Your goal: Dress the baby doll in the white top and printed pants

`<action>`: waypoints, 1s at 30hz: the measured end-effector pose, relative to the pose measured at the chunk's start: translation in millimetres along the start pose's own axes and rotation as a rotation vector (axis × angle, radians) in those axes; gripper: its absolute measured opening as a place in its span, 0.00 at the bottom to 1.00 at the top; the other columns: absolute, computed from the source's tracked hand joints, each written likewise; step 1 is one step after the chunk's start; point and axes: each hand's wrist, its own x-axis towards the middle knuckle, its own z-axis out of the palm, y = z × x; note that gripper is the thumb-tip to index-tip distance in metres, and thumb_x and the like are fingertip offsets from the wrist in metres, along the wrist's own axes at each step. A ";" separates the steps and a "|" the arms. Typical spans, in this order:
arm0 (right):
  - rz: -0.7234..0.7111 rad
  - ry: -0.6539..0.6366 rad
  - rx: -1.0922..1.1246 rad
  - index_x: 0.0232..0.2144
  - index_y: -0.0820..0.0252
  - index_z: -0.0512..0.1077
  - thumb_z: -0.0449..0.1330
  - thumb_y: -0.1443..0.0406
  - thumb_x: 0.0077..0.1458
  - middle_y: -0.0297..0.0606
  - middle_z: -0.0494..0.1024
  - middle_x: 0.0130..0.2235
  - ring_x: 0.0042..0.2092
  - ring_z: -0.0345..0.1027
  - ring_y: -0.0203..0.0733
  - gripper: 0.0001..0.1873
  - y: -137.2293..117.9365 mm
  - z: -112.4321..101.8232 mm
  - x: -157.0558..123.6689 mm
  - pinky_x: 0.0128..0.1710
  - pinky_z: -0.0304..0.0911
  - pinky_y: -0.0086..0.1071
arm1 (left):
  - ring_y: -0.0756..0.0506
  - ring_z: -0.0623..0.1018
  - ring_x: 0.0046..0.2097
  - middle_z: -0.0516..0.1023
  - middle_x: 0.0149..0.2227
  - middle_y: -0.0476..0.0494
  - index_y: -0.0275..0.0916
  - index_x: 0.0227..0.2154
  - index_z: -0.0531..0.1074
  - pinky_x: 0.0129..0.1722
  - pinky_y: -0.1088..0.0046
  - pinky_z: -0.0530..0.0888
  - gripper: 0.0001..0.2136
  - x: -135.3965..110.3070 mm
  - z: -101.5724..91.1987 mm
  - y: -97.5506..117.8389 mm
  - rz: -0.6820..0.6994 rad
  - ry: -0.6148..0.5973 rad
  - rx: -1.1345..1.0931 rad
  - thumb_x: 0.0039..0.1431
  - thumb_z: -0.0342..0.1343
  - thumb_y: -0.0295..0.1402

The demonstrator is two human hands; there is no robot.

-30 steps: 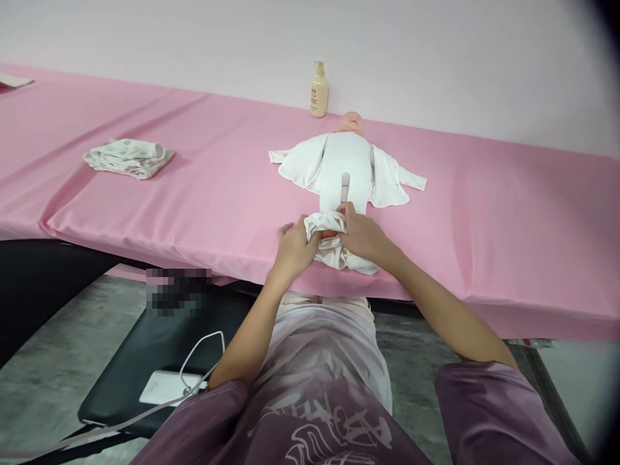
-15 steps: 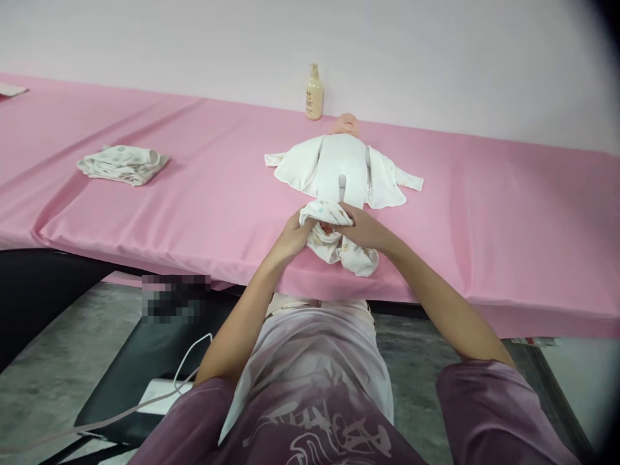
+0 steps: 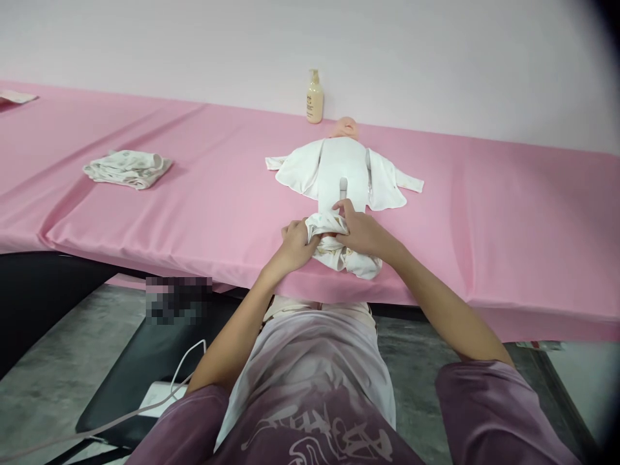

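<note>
A baby doll lies on its back on the pink-covered table, its head toward the wall. An open white baby top spreads out under it, the sleeves stretched to both sides. At the doll's feet, patterned baby pants lie bunched near the table's front edge. My left hand grips the left side of their gathered band, thumb inside. On the other side, my right hand pinches the band, with its index finger raised beside the doll's leg. The doll's feet are mostly hidden by the cloth.
A pump bottle stands by the wall behind the doll's head. Folded patterned cloth lies on the left of the pink table cover. Below the table edge are a black padded seat and a white box with a cable.
The bunched pants have shifted slightly down and to the right around the doll's feet. My left hand's fingers have spread more, and my right index finger has lifted.
</note>
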 end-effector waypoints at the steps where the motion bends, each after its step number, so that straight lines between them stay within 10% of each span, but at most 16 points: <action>1: -0.023 0.005 0.046 0.74 0.60 0.61 0.73 0.55 0.67 0.53 0.86 0.54 0.50 0.83 0.65 0.42 3.2 -1.5 -0.5 0.46 0.73 0.47 | 0.28 0.81 0.65 0.85 0.61 0.33 0.40 0.61 0.78 0.71 0.39 0.73 0.16 -1.7 -1.3 -1.0 0.010 -0.012 -0.082 0.76 0.53 0.33; 5: -0.133 0.093 0.267 0.75 0.53 0.66 0.82 0.48 0.58 0.53 0.84 0.64 0.65 0.80 0.70 0.52 15.7 -6.0 -1.3 0.58 0.77 0.52 | 0.32 0.82 0.67 0.81 0.66 0.29 0.38 0.68 0.70 0.66 0.51 0.80 0.23 -5.6 -0.7 -7.4 0.117 0.033 -0.374 0.75 0.58 0.37; 10: -0.149 0.166 0.455 0.67 0.49 0.78 0.83 0.56 0.52 0.42 0.88 0.57 0.57 0.84 0.62 0.42 29.2 -7.2 16.1 0.56 0.78 0.50 | 0.36 0.85 0.55 0.85 0.56 0.33 0.39 0.60 0.73 0.57 0.57 0.82 0.15 13.8 2.1 -16.4 0.062 0.162 -0.406 0.80 0.55 0.42; 14: -0.175 0.156 0.538 0.62 0.53 0.81 0.78 0.61 0.49 0.38 0.89 0.52 0.56 0.83 0.61 0.36 45.7 -13.6 38.8 0.57 0.78 0.50 | 0.33 0.81 0.64 0.83 0.60 0.30 0.39 0.56 0.78 0.67 0.51 0.79 0.17 41.8 -7.6 -21.7 0.123 0.185 -0.309 0.79 0.57 0.47; 24: -0.256 -0.089 0.551 0.65 0.48 0.80 0.81 0.45 0.60 0.44 0.83 0.65 0.67 0.77 0.61 0.36 91.5 -49.5 51.7 0.68 0.75 0.56 | 0.34 0.82 0.53 0.85 0.54 0.35 0.41 0.54 0.81 0.57 0.53 0.80 0.31 86.6 -70.8 -35.3 0.195 -0.245 -0.145 0.64 0.70 0.64; 30: -0.267 -0.026 0.700 0.66 0.46 0.81 0.70 0.39 0.72 0.41 0.81 0.69 0.70 0.76 0.58 0.31 102.6 -34.2 51.2 0.72 0.72 0.53 | 0.33 0.77 0.60 0.81 0.61 0.35 0.45 0.58 0.82 0.65 0.50 0.75 0.28 114.3 -79.6 -4.7 0.343 -0.221 -0.080 0.67 0.69 0.60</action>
